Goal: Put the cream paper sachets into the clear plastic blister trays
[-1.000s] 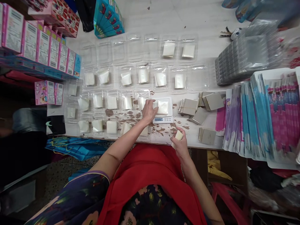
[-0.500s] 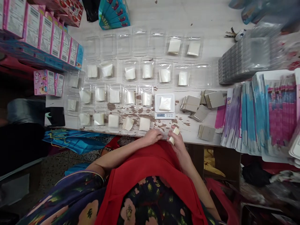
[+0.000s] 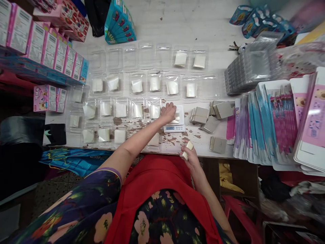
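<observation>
My left hand [image 3: 168, 113] reaches over the small white digital scale [image 3: 174, 128], its fingers curled at the left side of a flat white square packet [image 3: 177, 117] on the weighing plate. The hand covers much of that packet, and its fingertips are partly hidden. At the table's front edge, my right hand [image 3: 193, 157] is closed round a small stack of cream-white squares [image 3: 188, 150]. Left of the scale, rows of clear plastic trays [image 3: 138, 99] hold similar white squares [image 3: 137, 110], one of them close by my left wrist.
Grey square pieces [image 3: 200, 115] lie in piles right of the scale. Beyond them are printed cards [image 3: 261, 118] and stacked clear trays [image 3: 250, 69]. Pink boxes [image 3: 48, 44] line the left side, and a blue fanned pack [image 3: 120, 23] stands at the back.
My left hand has moved from the table's front edge up onto the scale and the packet. My right hand still holds the stack in much the same place. The whole view has shifted slightly.
</observation>
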`<control>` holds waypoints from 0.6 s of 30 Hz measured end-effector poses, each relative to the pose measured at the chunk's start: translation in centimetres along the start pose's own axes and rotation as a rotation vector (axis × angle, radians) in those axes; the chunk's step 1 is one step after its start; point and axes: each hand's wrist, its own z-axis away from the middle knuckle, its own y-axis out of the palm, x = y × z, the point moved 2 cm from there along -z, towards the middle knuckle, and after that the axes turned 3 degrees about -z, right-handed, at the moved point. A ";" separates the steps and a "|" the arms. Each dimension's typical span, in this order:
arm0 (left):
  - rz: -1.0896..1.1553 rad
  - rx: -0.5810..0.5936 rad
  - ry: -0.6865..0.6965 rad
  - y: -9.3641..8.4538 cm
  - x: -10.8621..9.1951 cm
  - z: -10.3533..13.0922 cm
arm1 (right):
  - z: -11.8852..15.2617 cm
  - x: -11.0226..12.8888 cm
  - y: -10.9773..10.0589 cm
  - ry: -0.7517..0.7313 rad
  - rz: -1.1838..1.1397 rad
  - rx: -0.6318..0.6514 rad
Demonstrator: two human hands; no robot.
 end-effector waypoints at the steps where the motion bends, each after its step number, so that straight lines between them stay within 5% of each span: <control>1: 0.005 0.012 -0.007 0.1 0.1 -0.2 | -0.1 0.1 -0.3 -0.003 -0.007 -0.002; 18: 0.003 0.077 0.109 0.8 1.3 0.3 | -1.7 1.9 -1.2 0.025 -0.052 -0.017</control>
